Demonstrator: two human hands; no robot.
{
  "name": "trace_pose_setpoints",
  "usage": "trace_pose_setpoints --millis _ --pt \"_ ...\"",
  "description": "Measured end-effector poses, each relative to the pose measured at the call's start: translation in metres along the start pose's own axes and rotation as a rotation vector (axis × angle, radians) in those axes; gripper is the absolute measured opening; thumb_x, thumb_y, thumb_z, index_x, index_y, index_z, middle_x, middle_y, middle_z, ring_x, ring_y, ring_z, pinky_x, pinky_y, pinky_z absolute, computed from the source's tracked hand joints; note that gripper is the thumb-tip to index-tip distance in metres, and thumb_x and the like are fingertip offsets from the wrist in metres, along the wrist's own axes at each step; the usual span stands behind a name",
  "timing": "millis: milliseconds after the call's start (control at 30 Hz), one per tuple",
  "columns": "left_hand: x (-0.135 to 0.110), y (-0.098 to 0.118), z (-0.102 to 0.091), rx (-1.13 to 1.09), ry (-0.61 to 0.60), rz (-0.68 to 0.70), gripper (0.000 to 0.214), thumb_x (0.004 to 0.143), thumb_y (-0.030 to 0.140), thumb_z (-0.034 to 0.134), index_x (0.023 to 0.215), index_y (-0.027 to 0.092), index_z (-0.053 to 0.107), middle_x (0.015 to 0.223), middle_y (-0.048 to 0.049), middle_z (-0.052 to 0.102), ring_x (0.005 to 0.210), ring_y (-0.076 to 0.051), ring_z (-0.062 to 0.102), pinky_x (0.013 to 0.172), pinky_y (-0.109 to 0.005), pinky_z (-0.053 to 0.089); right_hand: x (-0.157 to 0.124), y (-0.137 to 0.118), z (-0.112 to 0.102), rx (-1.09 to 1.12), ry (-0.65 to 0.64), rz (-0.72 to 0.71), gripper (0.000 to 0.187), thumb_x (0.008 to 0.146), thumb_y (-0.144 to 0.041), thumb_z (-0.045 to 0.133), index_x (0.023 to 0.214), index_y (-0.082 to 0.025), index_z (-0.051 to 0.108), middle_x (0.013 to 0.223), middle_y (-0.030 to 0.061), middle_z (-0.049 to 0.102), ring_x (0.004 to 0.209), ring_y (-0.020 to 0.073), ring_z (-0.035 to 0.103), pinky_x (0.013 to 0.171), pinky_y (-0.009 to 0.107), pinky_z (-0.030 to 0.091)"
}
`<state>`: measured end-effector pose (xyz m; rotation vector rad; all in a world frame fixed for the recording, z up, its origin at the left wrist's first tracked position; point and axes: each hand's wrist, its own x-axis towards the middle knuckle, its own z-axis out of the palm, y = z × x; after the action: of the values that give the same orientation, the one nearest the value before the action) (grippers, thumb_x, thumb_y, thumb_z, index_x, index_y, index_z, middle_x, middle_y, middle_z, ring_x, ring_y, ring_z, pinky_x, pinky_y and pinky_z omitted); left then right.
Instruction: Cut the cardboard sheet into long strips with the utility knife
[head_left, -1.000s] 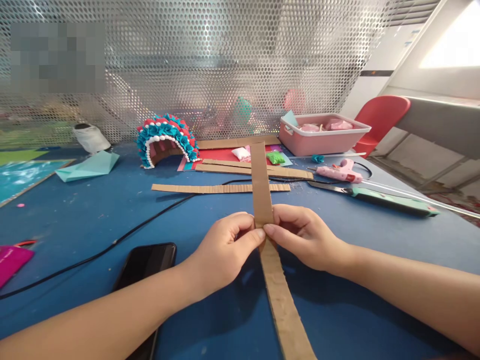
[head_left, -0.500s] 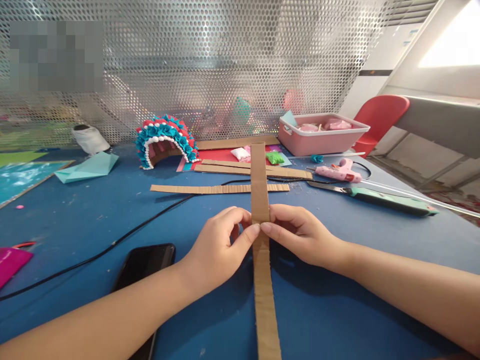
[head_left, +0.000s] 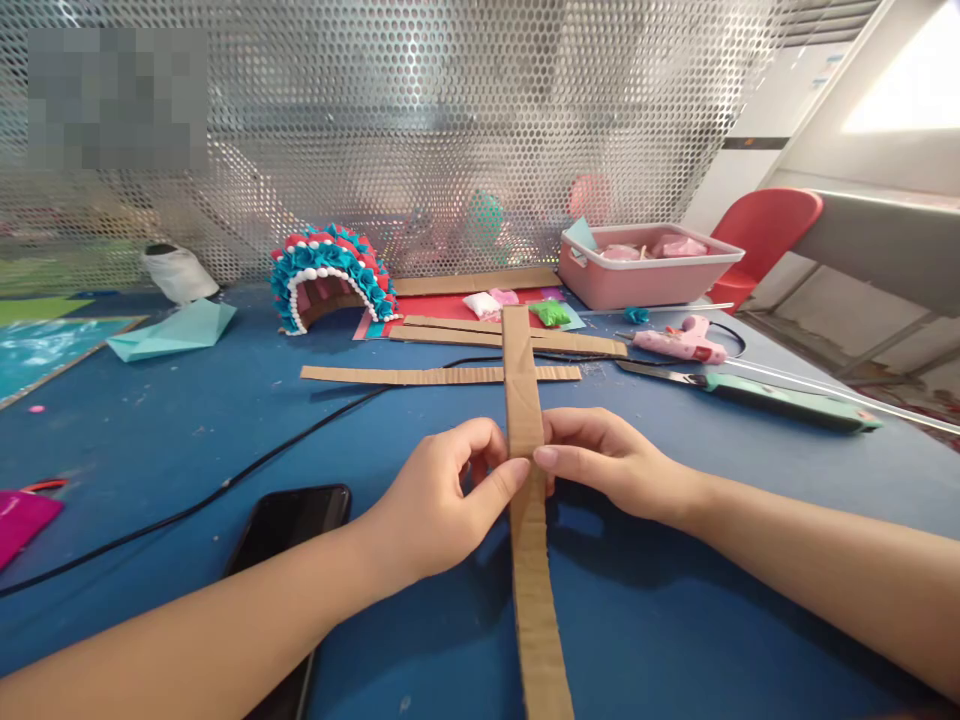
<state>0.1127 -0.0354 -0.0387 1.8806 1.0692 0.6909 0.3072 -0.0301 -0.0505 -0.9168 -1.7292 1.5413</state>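
Note:
A long brown cardboard strip [head_left: 534, 580] runs away from me, creased across its width near the middle. From its left side my left hand [head_left: 454, 490] pinches it at the crease, thumb on top and fingers behind. My right hand [head_left: 619, 465] grips the same spot from the right, its thumb close to the left one. The strip's far part rises over a thinner cardboard strip [head_left: 405, 376] that lies crosswise on the blue table [head_left: 420, 650]. More cardboard strips [head_left: 450, 333] lie farther back.
A black phone [head_left: 292, 525] lies under my left forearm, with a black cable [head_left: 247, 468] beyond it. To the right are a green-handled cutter [head_left: 787, 402], a pink glue gun [head_left: 679, 342] and a pink basket [head_left: 637, 280]. A blue-and-red flowered arch [head_left: 330, 265] stands at the back.
The strip's far end has dropped slightly, and the crease has come a little nearer and to the right. Both hands still hold the strip there, thumbs shifted slightly right.

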Motion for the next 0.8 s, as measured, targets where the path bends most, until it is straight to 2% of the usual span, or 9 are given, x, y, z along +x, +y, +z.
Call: trace_pose_setpoints --millis 200,333,433,600,800 --pt "0.0008 0.0034 -0.0007 -0.068 -0.049 -0.047 0.025 0.082 0.032 0.054 0.063 0.018 0.045 0.059 0.0043 0.047 0.057 -0.01 0.039 0.054 -0.025 0.034 0.0003 0.005 0.0011 -0.02 -0.04 0.017 0.035 0.08 -0.048 0.063 0.079 -0.014 0.055 0.067 -0.0019 0.047 0.062 0.0094 0.041 0.055 0.024 0.037" --pt "0.0013 0.0 -0.0001 -0.101 -0.079 -0.064 0.019 0.081 0.026 0.051 0.064 0.018 0.047 0.061 0.0041 0.045 0.06 -0.011 0.04 0.056 -0.025 0.035 -0.0002 0.0059 0.0009 -0.059 -0.064 -0.03 0.032 0.083 -0.046 0.06 0.083 -0.014 0.058 0.074 0.001 0.053 0.066 0.0111 0.047 0.061 0.026 0.043" --pt "0.001 -0.0023 0.001 0.0 -0.065 -0.001 0.015 0.084 0.026 0.05 0.07 0.019 0.051 0.065 0.0035 0.049 0.063 -0.012 0.044 0.058 -0.025 0.036 -0.0001 0.004 0.0012 -0.095 -0.047 -0.073 0.032 0.083 -0.047 0.059 0.083 -0.015 0.059 0.076 0.0024 0.057 0.073 0.014 0.052 0.066 0.028 0.047" --pt "-0.0006 -0.0001 0.0004 0.142 -0.057 0.099 0.013 0.087 0.029 0.05 0.079 0.02 0.056 0.074 0.0016 0.058 0.069 -0.014 0.05 0.061 -0.026 0.039 -0.0016 0.0013 0.0021 -0.147 0.013 -0.053 0.036 0.08 -0.052 0.06 0.078 -0.016 0.059 0.07 0.0015 0.055 0.071 0.0154 0.052 0.063 0.028 0.047" --pt "-0.0021 0.0024 -0.0007 0.154 -0.093 0.147 0.018 0.089 0.034 0.051 0.09 0.02 0.061 0.08 0.0004 0.062 0.074 -0.014 0.052 0.068 -0.027 0.042 -0.004 0.0009 0.0021 -0.168 0.003 -0.063 0.027 0.085 -0.041 0.054 0.079 -0.015 0.06 0.073 0.0029 0.056 0.074 0.0159 0.051 0.066 0.029 0.046"
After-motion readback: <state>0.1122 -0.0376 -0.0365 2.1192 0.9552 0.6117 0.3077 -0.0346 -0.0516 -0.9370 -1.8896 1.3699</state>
